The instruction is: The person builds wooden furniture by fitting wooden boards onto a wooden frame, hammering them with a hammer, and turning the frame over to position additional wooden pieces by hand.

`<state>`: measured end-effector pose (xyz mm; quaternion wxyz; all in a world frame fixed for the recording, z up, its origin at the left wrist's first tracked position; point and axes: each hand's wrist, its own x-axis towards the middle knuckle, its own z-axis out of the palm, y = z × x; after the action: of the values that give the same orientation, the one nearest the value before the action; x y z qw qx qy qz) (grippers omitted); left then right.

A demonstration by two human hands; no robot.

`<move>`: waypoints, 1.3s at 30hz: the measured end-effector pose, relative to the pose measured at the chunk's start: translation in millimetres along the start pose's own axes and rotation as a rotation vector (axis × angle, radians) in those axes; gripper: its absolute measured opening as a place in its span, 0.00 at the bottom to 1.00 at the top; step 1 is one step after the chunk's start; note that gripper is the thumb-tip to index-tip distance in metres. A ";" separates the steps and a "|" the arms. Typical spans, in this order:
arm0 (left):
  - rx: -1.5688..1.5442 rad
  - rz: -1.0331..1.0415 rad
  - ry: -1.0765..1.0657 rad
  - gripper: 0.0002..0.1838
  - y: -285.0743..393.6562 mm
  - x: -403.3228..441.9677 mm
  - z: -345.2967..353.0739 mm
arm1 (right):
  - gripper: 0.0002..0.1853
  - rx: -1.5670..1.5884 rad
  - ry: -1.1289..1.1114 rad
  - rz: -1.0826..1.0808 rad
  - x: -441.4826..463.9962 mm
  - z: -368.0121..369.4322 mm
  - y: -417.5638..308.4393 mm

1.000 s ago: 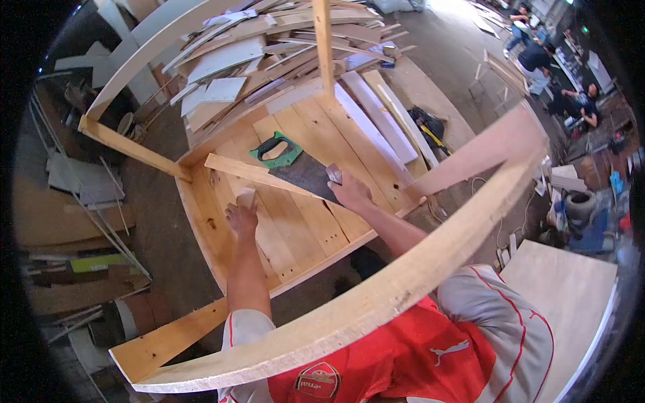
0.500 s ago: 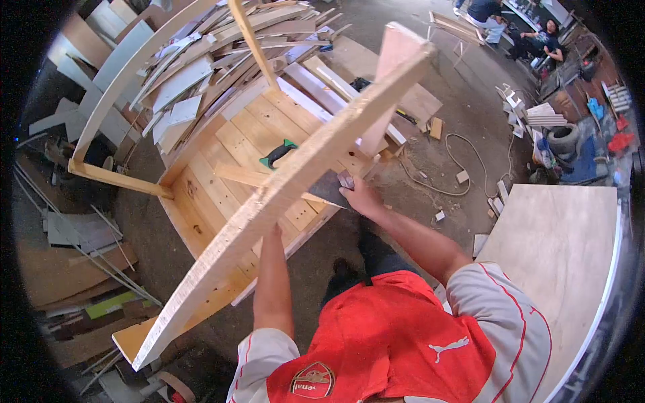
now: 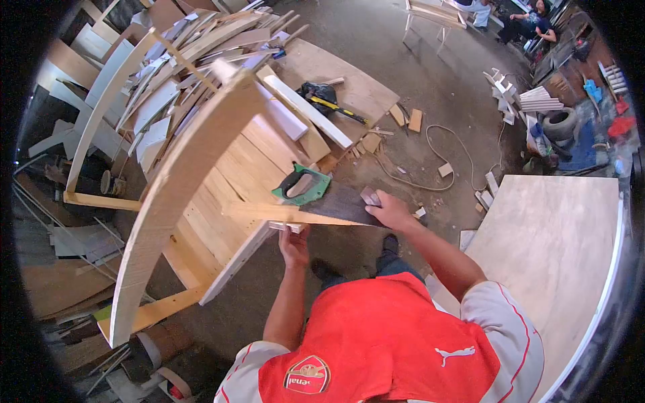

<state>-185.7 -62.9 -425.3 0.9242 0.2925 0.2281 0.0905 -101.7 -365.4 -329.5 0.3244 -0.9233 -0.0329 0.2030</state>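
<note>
Curved rail point(image 3: 176, 171) arcs across plank base point(image 3: 213, 201), scrap pile point(image 3: 195, 47) beyond. Handsaw point(image 3: 339, 205) runs left-right, handle left. My right hand point(image 3: 392, 211) clamps small block point(image 3: 369, 195) near tip; left hand point(image 3: 294, 246) pinches wood piece point(image 3: 285, 227).

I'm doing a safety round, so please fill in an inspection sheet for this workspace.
Surface: planks within a curved wooden frame.
Job's things: green-handled saw at the planks; small brown block by its blade's far end.
Clutter: wood pile beyond the planks; offcuts on the floor.
Hands: right hand pinches the brown block; left hand holds a pale wood piece.
Cables: looped cord on the floor; cable or rope, unclear.
Surroundings: another person, far right; large board, near right.
</note>
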 end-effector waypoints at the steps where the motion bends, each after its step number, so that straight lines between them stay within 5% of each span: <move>1: -0.009 -0.013 -0.037 0.22 -20.5 -7.8 9.6 | 0.25 0.005 -0.002 -0.001 -3.7 -14.1 19.8; 12: 0.065 -0.344 -0.149 0.25 -193.6 -3.7 144.3 | 0.22 0.231 0.081 0.034 3.5 -156.9 198.8; 18: 0.033 -0.238 -0.189 0.20 -225.5 96.0 230.0 | 0.21 0.408 0.149 0.038 98.3 -192.9 244.1; 24: 0.057 -0.154 -0.024 0.17 -218.6 258.2 280.9 | 0.14 0.333 0.304 0.023 240.8 -205.3 192.4; 34: 1.095 0.013 0.295 0.18 -175.0 470.5 308.2 | 0.24 0.177 0.362 0.243 464.7 -135.9 104.0; 39: 1.307 0.318 0.472 0.23 -177.8 534.1 286.8 | 0.25 0.236 0.204 0.270 528.1 -107.4 87.2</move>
<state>426.2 -190.0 -517.8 0.4613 0.7892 0.3842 0.1298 418.1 -395.4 -493.6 0.4018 -0.8906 0.1485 0.1524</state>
